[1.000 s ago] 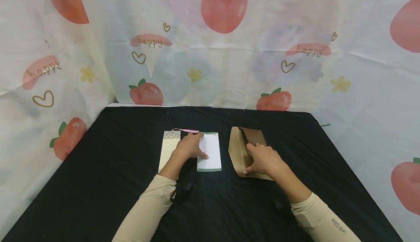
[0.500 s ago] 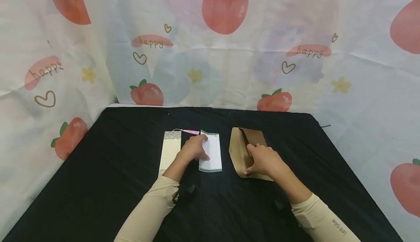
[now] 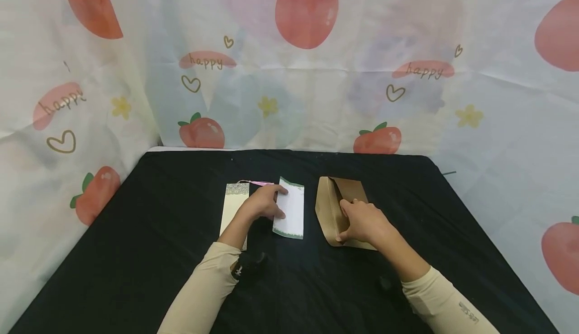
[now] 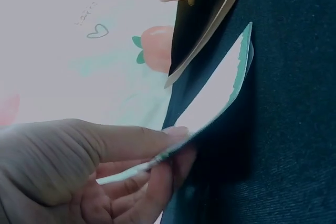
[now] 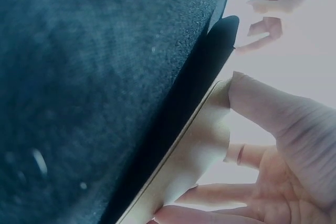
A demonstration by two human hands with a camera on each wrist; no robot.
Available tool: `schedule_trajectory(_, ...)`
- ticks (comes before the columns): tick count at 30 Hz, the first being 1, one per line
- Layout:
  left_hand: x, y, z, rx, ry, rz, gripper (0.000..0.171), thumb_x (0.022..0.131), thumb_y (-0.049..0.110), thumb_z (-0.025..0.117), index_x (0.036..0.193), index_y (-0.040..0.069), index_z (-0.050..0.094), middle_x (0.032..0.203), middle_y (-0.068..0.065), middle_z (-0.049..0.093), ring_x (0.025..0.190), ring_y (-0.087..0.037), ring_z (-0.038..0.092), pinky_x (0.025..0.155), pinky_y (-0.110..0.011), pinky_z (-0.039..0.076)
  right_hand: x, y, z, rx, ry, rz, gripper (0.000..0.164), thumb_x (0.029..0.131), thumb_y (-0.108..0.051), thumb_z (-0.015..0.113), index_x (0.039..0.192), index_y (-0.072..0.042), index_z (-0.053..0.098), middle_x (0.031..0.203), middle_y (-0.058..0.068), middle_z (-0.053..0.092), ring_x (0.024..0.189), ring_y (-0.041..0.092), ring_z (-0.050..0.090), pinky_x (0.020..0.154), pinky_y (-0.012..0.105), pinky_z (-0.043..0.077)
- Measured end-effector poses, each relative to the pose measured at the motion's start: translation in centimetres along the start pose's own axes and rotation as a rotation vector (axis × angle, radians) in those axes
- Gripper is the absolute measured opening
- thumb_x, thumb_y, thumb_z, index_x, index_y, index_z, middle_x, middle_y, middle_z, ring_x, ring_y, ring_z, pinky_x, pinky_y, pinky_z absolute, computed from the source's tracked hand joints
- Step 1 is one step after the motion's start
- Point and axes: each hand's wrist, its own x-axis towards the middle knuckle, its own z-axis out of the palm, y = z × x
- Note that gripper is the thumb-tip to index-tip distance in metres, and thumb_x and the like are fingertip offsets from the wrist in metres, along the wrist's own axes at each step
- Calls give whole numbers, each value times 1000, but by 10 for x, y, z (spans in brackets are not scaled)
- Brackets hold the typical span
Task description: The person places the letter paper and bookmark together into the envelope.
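Note:
In the head view my left hand (image 3: 264,201) pinches the left edge of a white card (image 3: 291,212) with green patterned borders. The left wrist view shows thumb above and fingers below the bent card (image 4: 215,95), its far part raised off the black cloth. To the right, my right hand (image 3: 364,220) holds a brown paper envelope (image 3: 327,208) with its flap folded out to the left and its mouth gaping. The right thumb lies at the envelope's lower edge and the fingers reach its opening. In the right wrist view the thumb touches the envelope's (image 5: 191,153) rim.
A cream bookmark (image 3: 232,205) with a lacy grey top lies left of the card, partly under the left forearm. Its pink tassel (image 3: 260,182) stretches right behind the left hand. Black cloth (image 3: 181,183) covers the table, and a fruit-printed curtain (image 3: 307,92) stands behind.
The white card, flat at first, now curves upward, its top edge lifted by the left hand. The right hand and envelope have stayed in place.

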Motion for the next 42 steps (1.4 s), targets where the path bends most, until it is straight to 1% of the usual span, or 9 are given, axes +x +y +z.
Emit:
schedule_trajectory(3, 1, -2, -2, -78, -8, 27, 67, 75, -12, 86, 137, 0, 64, 102, -17, 60, 86, -28, 64, 66, -36, 61, 0, 0, 1, -7, 6, 3, 57, 70, -38, 98, 87, -10, 51, 76, 5, 44, 66, 21, 47, 58, 38, 42)
schedule_trajectory(6, 1, -1, -3, -133, 4, 37, 67, 76, -12, 86, 137, 1, 64, 105, -16, 62, 88, -26, 63, 69, -36, 60, 0, 0, 1, -7, 12, 5, 58, 69, -38, 98, 87, -10, 51, 76, 5, 45, 66, 22, 48, 59, 38, 42)
schedule_trajectory(11, 2, 1, -3, -144, 31, 92, 64, 77, -11, 83, 137, 5, 66, 112, -17, 62, 93, -27, 60, 75, -35, 58, 0, -1, 1, -4, 6, 18, 58, 68, -38, 98, 89, -10, 52, 77, 5, 46, 67, 23, 49, 60, 40, 44)
schedule_trajectory(16, 2, 4, -1, -194, 14, 115, 63, 78, -12, 81, 136, 8, 67, 120, -17, 62, 97, -28, 60, 80, -36, 57, 0, -2, 2, -7, -3, 28, 58, 68, -38, 98, 89, -10, 52, 77, 5, 46, 68, 23, 49, 60, 40, 44)
schedule_trajectory(22, 3, 10, 4, -256, -10, 127, 62, 80, -12, 79, 138, 7, 65, 116, -17, 65, 88, -26, 63, 71, -33, 57, -1, -2, 2, 6, 6, 23, 57, 70, -36, 98, 89, -9, 52, 78, 5, 45, 67, 22, 49, 59, 39, 44)
schedule_trajectory(27, 6, 13, 14, -211, -8, 152, 61, 81, -8, 80, 138, 8, 65, 109, -12, 64, 90, -25, 61, 74, -33, 54, -1, -2, 1, 11, 15, 10, 57, 69, -35, 98, 88, -9, 52, 77, 5, 45, 67, 22, 49, 59, 39, 44)
schedule_trajectory(30, 7, 15, 19, -180, -2, 159, 61, 81, -5, 82, 138, 9, 65, 111, -11, 61, 94, -26, 58, 77, -35, 51, -1, -3, 1, 10, 15, 5, 57, 68, -35, 99, 88, -9, 52, 78, 5, 46, 68, 22, 49, 59, 39, 45)
schedule_trajectory(37, 7, 16, 26, -141, 11, 165, 62, 80, -3, 84, 138, 8, 64, 118, -13, 57, 97, -28, 54, 76, -36, 48, 0, -4, 0, 20, 7, 4, 57, 68, -36, 99, 90, -9, 54, 79, 5, 47, 69, 22, 50, 59, 40, 45)
schedule_trajectory(42, 9, 21, 32, -133, 34, 161, 62, 79, -3, 86, 136, 4, 64, 124, -17, 59, 104, -30, 54, 87, -41, 50, -1, -3, 0, 26, 6, 4, 57, 68, -35, 99, 90, -8, 54, 79, 5, 46, 68, 22, 50, 59, 39, 45)
